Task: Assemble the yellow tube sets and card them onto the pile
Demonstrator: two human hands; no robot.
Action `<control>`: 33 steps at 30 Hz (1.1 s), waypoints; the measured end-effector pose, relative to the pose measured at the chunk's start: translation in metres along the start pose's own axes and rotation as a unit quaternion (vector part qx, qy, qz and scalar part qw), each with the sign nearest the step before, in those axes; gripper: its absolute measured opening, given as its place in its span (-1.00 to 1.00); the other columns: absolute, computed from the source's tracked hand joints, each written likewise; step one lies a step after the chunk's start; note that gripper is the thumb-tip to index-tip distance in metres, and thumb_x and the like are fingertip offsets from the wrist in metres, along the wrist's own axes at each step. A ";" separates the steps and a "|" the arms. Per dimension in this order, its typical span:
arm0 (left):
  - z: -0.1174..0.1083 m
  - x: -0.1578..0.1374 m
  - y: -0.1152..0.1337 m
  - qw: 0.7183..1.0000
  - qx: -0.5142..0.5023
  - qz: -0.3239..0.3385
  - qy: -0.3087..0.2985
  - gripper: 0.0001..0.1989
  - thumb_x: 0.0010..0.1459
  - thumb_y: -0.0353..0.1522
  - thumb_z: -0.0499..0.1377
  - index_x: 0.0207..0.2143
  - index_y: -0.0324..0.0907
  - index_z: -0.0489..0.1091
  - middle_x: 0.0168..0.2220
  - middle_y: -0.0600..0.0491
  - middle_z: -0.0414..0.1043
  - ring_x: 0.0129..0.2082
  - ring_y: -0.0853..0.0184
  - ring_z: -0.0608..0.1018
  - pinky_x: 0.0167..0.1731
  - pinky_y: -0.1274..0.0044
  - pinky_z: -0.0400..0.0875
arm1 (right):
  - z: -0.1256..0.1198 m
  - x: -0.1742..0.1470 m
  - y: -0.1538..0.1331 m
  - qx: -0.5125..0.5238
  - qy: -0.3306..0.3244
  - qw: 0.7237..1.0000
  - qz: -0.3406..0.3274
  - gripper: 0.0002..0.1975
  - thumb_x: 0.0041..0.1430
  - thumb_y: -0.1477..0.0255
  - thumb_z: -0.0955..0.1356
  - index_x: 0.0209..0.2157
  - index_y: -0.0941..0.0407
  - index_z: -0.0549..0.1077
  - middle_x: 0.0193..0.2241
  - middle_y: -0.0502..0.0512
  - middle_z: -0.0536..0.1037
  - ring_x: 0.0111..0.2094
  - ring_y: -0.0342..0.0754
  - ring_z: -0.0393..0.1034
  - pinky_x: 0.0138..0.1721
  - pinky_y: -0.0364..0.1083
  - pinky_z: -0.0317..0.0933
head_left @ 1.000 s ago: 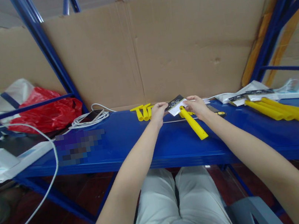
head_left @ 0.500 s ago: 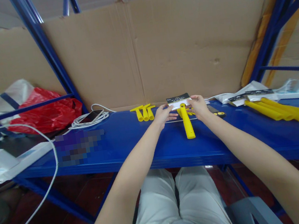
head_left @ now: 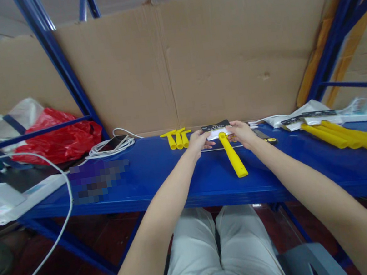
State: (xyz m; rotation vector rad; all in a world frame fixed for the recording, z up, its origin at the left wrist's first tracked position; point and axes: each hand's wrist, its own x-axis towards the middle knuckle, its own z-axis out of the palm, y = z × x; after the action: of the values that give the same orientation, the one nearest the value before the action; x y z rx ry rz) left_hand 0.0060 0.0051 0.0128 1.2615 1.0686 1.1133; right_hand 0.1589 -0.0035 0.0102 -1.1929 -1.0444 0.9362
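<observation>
Between my two hands is a yellow-handled tool [head_left: 234, 157] with a wide head wrapped in a black-and-white card [head_left: 217, 129]. The handle points toward me and slants to the right. My left hand [head_left: 201, 143] grips the card's left edge, fingers partly closed. On the opposite edge, my right hand [head_left: 241, 133] pinches the card near the handle's top. Just left of my hands lie three small yellow T-shaped pieces [head_left: 178, 139]. Close by my right wrist is a utility knife [head_left: 268, 138], partly hidden by the arm.
More yellow-handled tools [head_left: 345, 134] with similar cards lie on the right of the blue table [head_left: 163, 184]. At left are a power strip [head_left: 30, 197], a coiled white cable [head_left: 111, 147] and a red plastic bag [head_left: 62, 132]. A cardboard panel [head_left: 119, 73] stands behind.
The tool has turned in my hands, so its handle end has swung right and toward me. Its carded head has shifted slightly left and lower.
</observation>
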 end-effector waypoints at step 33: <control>0.000 0.000 0.002 0.996 -0.029 0.001 0.081 -0.92 0.12 -0.52 0.13 -0.31 -0.24 0.28 -0.58 0.14 0.40 -0.73 0.52 0.43 -0.70 0.70 0.19 | -0.002 0.007 0.017 -0.467 -0.116 0.794 -0.372 -0.80 0.03 0.46 0.28 -0.23 0.09 0.28 -0.31 0.14 0.48 -0.32 0.00 0.38 -0.26 -0.08 0.18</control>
State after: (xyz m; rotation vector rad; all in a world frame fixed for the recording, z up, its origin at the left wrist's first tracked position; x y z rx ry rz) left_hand 0.0061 0.0053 0.0147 1.1410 1.1467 1.2556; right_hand 0.1622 0.0051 -0.0053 -1.2433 -2.1076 -0.1429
